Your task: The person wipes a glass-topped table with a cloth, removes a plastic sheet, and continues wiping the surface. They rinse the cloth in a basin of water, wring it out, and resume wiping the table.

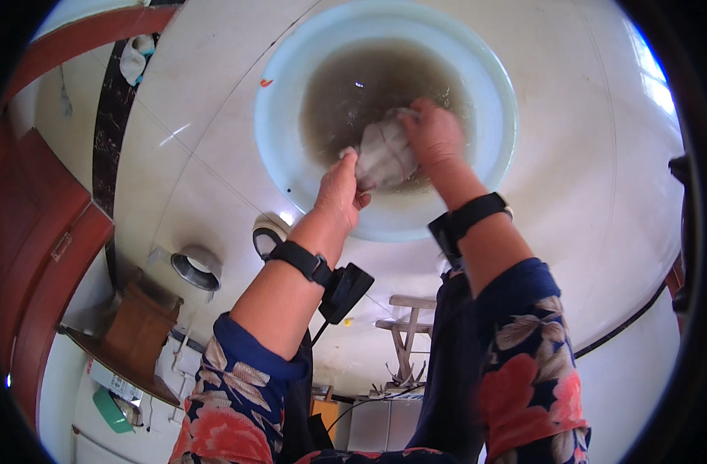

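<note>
A wet, pale cloth (387, 152) is stretched between my two hands over a large light-blue plastic basin (500, 124). Murky brown water (345, 81) lies in the basin's bottom. My left hand (343, 188) grips the cloth's lower left end, thumb on top, near the basin's near side. At the cloth's upper right end, my right hand (437, 132) holds it with curled fingers; this hand is slightly blurred. Part of the cloth's lower edge is close to the water, and whether it touches is hard to tell. Both forearms wear black straps with small black devices.
A metal bowl (197, 268) is on the tiled floor at the left, near a shoe (267, 236). A small wooden stool (408, 325) stands behind my legs. Brown wooden furniture (139, 336) and a green plastic container (111, 410) are at lower left. A red-brown door (34, 232) borders the left side.
</note>
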Available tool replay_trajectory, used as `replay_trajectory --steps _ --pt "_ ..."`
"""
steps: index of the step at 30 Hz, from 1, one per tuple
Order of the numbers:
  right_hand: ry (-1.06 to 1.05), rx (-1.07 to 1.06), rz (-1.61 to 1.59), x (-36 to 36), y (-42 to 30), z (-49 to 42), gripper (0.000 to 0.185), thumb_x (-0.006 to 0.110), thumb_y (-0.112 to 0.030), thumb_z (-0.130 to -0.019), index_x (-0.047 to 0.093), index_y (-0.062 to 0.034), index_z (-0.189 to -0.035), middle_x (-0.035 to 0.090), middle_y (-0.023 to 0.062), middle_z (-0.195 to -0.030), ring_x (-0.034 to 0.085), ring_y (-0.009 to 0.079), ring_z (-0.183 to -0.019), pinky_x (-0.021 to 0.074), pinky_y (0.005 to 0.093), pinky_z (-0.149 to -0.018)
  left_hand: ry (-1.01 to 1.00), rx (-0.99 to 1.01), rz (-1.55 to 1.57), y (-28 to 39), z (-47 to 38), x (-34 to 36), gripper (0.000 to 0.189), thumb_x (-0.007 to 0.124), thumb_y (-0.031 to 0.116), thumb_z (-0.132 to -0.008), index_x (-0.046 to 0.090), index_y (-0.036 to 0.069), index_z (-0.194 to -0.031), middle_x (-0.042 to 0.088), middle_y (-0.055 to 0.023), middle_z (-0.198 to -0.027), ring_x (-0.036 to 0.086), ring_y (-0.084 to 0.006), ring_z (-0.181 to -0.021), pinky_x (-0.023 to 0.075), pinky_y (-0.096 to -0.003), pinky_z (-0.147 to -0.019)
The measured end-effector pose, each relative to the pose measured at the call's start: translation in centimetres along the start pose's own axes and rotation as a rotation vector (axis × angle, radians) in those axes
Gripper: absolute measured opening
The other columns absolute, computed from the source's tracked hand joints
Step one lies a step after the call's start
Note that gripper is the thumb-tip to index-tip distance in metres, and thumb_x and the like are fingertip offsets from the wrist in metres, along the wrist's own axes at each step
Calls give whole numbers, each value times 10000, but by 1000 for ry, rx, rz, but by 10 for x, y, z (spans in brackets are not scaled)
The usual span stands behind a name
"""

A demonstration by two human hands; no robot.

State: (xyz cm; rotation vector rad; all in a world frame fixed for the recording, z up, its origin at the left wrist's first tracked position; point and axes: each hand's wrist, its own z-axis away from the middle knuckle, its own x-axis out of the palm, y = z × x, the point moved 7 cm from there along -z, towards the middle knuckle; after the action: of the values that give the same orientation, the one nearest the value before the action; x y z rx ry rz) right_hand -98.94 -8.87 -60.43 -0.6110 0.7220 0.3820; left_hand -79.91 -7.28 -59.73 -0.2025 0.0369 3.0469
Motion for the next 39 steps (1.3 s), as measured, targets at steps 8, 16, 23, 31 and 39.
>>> replay_trajectory --steps 8,16,23,31,39 --pt "-250 -105 -630 59 -20 45 302 594 -120 -720 552 -53 -1011 604 122 -877 576 204 -800 440 293 -744 -196 192 50 11 -29 10 300 479 300 -845 441 113 -1076 478 -86 -1033 501 -226 -865 451 -378 -786" --pt "-153 -50 -353 21 -66 82 237 542 -255 -767 520 -46 -877 593 171 -726 581 326 -689 459 394 -647 -623 497 -91 16 -27 29 218 383 276 -864 497 130 -979 515 -52 -934 495 -189 -864 415 -313 -745" --pt "-98 60 -93 19 -14 14 293 499 -313 -764 538 -56 -900 569 230 -749 552 382 -739 440 453 -676 -255 67 159 -2 3 26 229 443 254 -871 496 78 -1008 555 -55 -973 534 -183 -914 439 -324 -804" --pt "113 63 -453 13 27 17 406 657 -199 -679 520 -15 -1015 582 176 -955 547 310 -931 418 353 -811 -205 156 120 9 -20 7 183 532 135 -827 495 63 -991 538 -60 -949 529 -204 -816 458 -340 -738" --pt "-201 -22 -285 30 -48 81 307 562 -368 -733 566 -100 -883 605 154 -769 579 323 -778 457 388 -697 -553 -38 366 3 -26 37 210 474 288 -837 496 117 -956 545 -51 -891 542 -186 -810 461 -330 -665"
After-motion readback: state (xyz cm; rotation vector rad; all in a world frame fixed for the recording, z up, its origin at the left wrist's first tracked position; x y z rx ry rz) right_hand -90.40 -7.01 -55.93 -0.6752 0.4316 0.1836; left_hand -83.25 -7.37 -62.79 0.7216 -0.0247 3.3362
